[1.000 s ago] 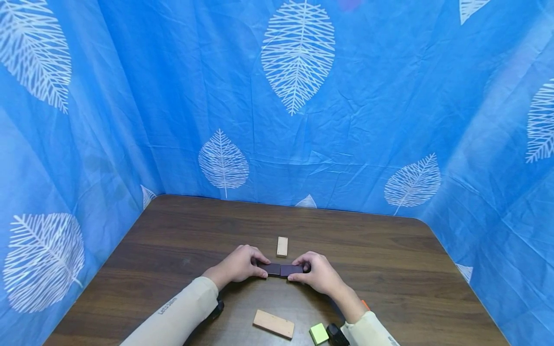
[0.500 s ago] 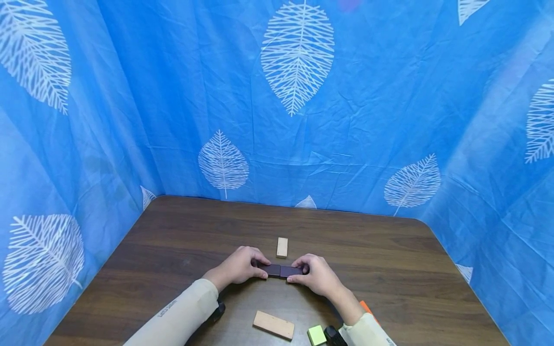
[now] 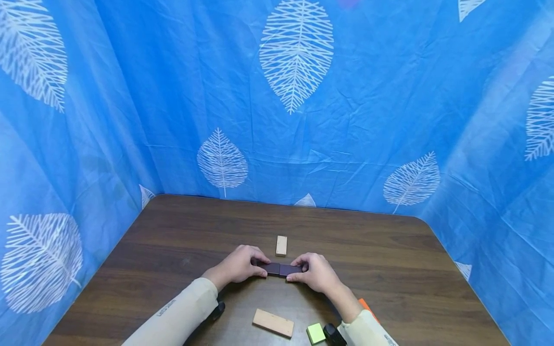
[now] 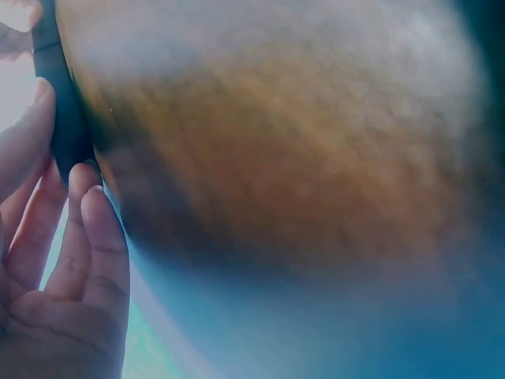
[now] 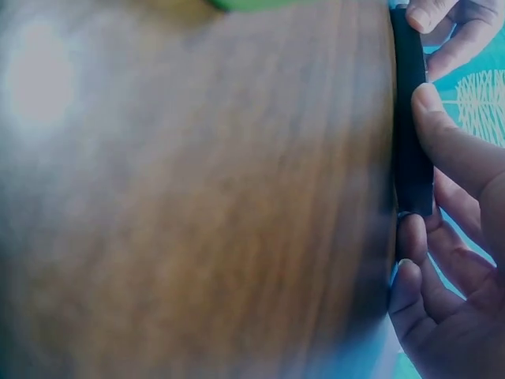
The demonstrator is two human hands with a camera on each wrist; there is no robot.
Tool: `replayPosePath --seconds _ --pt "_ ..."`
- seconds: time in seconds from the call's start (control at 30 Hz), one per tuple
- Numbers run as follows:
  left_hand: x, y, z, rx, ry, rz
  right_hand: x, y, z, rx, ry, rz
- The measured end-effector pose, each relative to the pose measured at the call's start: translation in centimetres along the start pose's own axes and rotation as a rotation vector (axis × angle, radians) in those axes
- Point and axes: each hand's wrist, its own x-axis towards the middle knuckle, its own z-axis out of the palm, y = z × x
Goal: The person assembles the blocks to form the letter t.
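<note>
Dark blocks (image 3: 282, 270) stay abutting, left grip (image 3: 241, 264) and right grip (image 3: 318, 273) each pinching 1

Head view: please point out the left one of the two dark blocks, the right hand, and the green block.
Left dark block (image 3: 272, 269): head view, exposed part of its top face.
Right hand (image 3: 318, 274): head view, back of the hand.
Green block (image 3: 315, 332): head view, middle of its top face.

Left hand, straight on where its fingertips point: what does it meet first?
Most likely the right dark block: the left hand pinches the left dark block, whose end seems to touch it, though a slight gap can't be ruled out.
</note>
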Motion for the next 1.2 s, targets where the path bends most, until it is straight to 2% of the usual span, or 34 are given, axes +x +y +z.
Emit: replayPosePath --seconds 0.13,0.63,0.93,1.03,1.2 --pt "0.06 -0.02 0.03 -0.004 -0.003 -0.012 0.02 0.04 0.05 0.014 0.005 0.040" --pt "0.08 0.38 0.09 0.029 -0.013 -0.023 0.00 -0.15 -0.04 0.013 -0.011 0.065" --pt "0.18 0.61 0.06 0.057 -0.030 0.011 -0.03 -0.24 -0.29 0.030 -0.016 0.085" --pt "0.17 0.66 -0.08 0.046 -0.030 0.015 0.00 -0.26 -0.31 0.038 -0.020 0.093" --pt "0.25 0.67 -0.39 0.008 -0.010 -0.022 0.03 -0.28 -0.21 0.037 -0.022 0.092"
